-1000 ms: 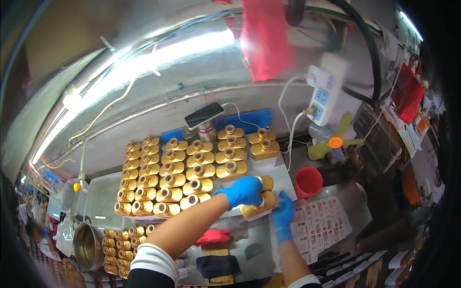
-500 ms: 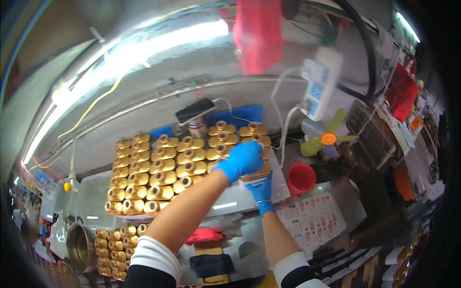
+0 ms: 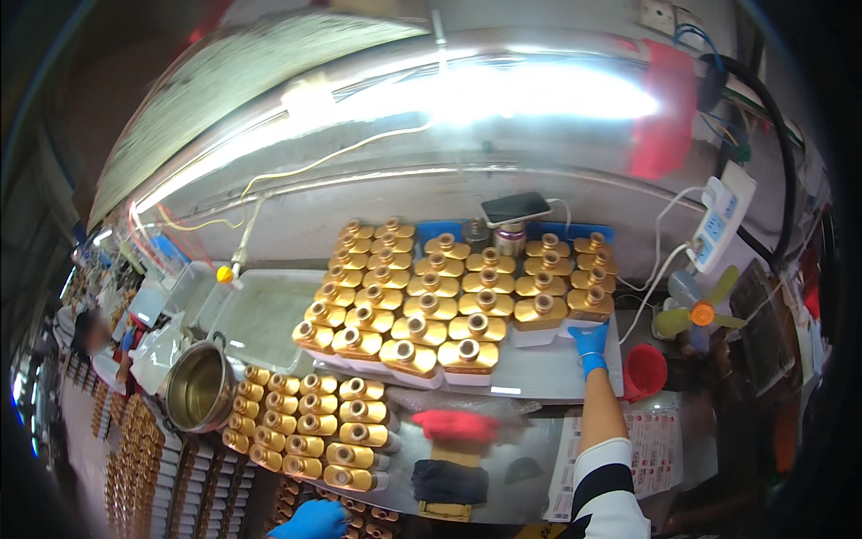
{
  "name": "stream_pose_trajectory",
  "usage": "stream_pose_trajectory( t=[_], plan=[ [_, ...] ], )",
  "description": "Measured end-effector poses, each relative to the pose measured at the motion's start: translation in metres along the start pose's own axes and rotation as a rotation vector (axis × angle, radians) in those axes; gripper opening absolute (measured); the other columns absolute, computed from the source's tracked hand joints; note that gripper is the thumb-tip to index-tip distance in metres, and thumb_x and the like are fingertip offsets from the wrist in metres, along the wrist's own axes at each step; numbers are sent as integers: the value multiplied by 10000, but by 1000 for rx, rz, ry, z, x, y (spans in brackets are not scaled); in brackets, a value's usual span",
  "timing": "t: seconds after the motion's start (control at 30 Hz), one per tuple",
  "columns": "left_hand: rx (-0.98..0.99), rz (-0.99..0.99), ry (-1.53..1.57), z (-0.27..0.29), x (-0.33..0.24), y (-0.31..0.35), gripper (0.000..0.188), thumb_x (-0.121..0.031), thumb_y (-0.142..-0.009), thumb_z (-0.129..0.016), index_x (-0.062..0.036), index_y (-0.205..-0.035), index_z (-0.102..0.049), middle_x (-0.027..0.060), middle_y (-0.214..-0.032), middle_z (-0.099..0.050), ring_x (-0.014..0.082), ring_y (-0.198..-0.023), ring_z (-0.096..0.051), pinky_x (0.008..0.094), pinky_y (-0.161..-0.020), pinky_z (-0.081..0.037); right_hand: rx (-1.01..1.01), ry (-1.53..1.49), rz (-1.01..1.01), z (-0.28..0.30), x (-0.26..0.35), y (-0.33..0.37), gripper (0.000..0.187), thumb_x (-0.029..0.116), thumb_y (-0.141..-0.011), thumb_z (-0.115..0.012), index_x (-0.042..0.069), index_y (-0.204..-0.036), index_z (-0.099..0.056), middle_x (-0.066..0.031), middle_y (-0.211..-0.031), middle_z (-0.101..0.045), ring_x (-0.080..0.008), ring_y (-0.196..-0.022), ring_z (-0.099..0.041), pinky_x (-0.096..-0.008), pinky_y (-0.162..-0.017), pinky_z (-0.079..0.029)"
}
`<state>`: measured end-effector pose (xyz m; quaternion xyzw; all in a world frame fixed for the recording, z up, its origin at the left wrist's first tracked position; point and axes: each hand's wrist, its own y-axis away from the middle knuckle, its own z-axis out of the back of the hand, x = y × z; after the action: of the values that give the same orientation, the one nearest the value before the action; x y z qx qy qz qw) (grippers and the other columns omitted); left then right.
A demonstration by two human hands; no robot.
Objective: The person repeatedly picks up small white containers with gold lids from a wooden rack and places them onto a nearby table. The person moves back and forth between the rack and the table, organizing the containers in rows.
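My right hand (image 3: pixel 589 347), in a blue glove, rests at the front of the right-hand column on the grey tray (image 3: pixel 539 377). Its fingers are spread against the white lower side of the front bottle (image 3: pixel 590 304), not wrapped round it. That bottle has a gold top and a short neck. Rows of similar bottles (image 3: pixel 430 304) stand upright on the tray to the left. Low at the bottom edge is my gloved left hand (image 3: pixel 311 520), partly cut off and above more gold-topped bottles (image 3: pixel 382 515); how its fingers are set does not show.
Another group of bottles (image 3: pixel 314 422) stands at the front left beside a metal pot (image 3: pixel 196 386). A red cup (image 3: pixel 644 371), printed sheets (image 3: pixel 654 449) and a small fan (image 3: pixel 701 313) are at the right. Behind the bottles, a phone (image 3: pixel 515 208) leans on a can.
My left hand has left the bottle at the right of the tray and dropped to the lower left. My right hand stays by that bottle. The view has swung left.
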<state>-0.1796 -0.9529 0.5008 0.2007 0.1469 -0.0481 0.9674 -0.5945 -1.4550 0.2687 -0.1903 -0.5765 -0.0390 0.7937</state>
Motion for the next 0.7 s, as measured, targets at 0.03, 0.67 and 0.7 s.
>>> stream_pose_trajectory(
  t=[0.03,0.67,0.7],
  plan=[
    [70,189,125,-13,7,26,190,-208,-734,-560,-39,-694,-637,164,-650,-606,327,-597,-603,418,-556,-484,2,29,3,0,-3,-5,1046,177,-534,-836,-58,-1335,-207,-205,-1293,-393,-284,-1170,-428,-356,-999,-353],
    [66,875,341,-308,27,336,246,-260,-797,-588,-78,-960,-615,142,-917,-633,303,-778,-600,413,-689,-491,165,-549,-177,-13,151,378,215,55,-859,-512,19,-1061,-575,-20,-843,-576,-78,-654,-502,-191,-554,-431],
    [85,925,356,-316,16,365,238,-257,-799,-569,-74,-945,-612,147,-911,-632,311,-782,-601,417,-688,-489,290,-585,-162,-19,227,425,228,43,-859,-519,5,-1078,-570,-47,-899,-602,-89,-693,-531,-199,-598,-450]
  ],
)
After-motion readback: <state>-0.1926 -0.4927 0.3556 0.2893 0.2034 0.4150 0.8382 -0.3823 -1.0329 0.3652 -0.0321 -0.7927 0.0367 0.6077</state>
